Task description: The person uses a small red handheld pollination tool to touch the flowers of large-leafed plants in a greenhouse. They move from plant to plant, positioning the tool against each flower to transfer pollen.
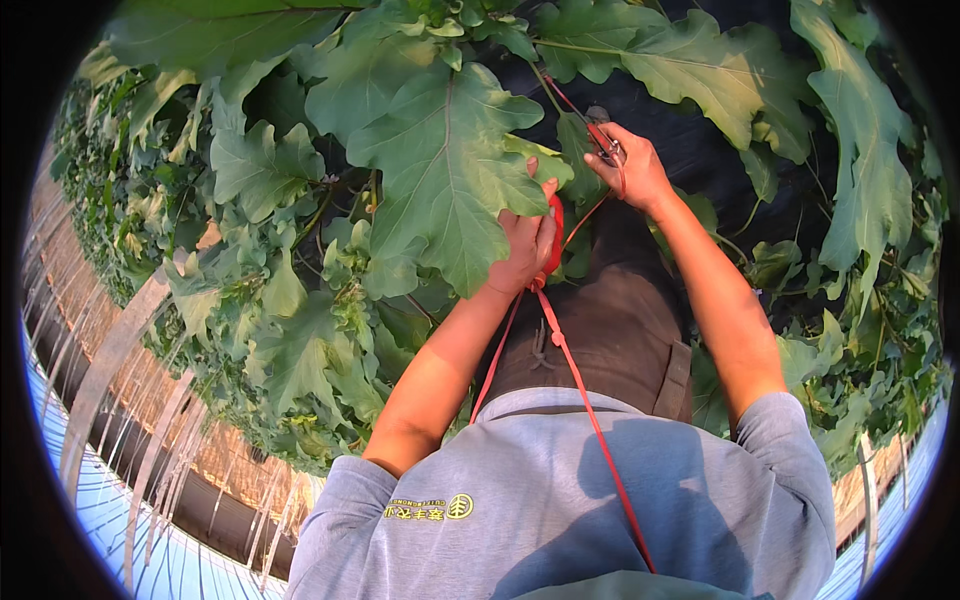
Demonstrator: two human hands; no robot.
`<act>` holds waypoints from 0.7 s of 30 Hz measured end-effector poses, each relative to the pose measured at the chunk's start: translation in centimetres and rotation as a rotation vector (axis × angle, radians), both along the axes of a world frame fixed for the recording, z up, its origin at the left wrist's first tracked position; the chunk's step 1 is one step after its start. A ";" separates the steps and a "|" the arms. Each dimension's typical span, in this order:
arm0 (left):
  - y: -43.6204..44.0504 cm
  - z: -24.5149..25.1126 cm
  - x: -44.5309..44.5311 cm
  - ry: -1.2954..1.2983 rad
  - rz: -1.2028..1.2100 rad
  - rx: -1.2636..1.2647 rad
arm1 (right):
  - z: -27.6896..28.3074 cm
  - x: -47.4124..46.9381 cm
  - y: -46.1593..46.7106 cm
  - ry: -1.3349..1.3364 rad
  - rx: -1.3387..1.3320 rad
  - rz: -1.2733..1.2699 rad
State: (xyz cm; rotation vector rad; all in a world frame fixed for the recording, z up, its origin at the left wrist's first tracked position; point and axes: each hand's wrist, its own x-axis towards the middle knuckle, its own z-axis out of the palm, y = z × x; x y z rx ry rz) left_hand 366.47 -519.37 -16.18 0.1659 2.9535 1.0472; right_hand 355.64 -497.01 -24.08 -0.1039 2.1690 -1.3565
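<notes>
My right hand [636, 166] is closed around a red-handled tool with metal parts [609, 148], which looks like pruning snips. A thin red and dark line runs from it up-left to a green plant stem [549, 88]. My left hand [529, 240] is raised beside a big lobed eggplant leaf [450, 161], which hides part of its fingers. Against the palm side of that hand hangs a red bundle [556, 236], knotted onto a red cord [574, 367] that runs down over my shirt. Whether the left fingers grip anything is hidden.
Dense eggplant foliage [300, 360] crowds the left, and more leaves [855, 150] hang at the right. Dark ground cover [675, 112] shows between the rows. Pale posts [120, 352] and strings stand before a tan wall [90, 277] at the far left. My shirt bears writing.
</notes>
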 end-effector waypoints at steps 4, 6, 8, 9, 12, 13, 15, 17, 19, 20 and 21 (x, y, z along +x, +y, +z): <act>-4.4 0.0 3.1 -0.066 -0.132 -0.082 | 0.1 1.1 -1.5 0.065 0.060 -0.046; -6.7 0.3 4.1 -0.007 -0.071 0.025 | -1.0 1.1 -2.7 0.179 0.054 0.000; -8.2 0.8 4.7 0.028 0.036 0.156 | -2.9 0.0 -2.9 0.222 0.082 0.027; -9.0 1.1 5.1 0.072 0.064 0.176 | -3.9 -0.6 -2.8 0.210 0.142 0.042; -11.9 2.3 6.7 0.050 0.127 0.194 | -6.7 -0.7 -2.0 0.164 0.381 0.126; -13.0 2.7 7.2 0.045 0.146 0.192 | -7.1 -0.1 -1.7 0.191 0.444 0.197; -15.1 3.2 8.0 0.059 0.200 0.202 | -7.0 2.4 -1.4 0.259 0.458 0.208; -16.7 4.0 9.3 0.025 0.230 0.211 | -4.8 6.5 -1.2 0.251 0.259 0.012; -18.4 4.5 9.9 -0.022 0.229 0.211 | -1.6 11.4 -1.9 0.120 0.299 -0.088; -18.9 4.7 10.0 -0.005 0.232 0.200 | 0.3 14.1 -2.5 0.049 0.354 -0.146; -19.2 4.8 10.1 0.007 0.248 0.188 | 2.4 16.0 -2.8 -0.013 0.528 -0.044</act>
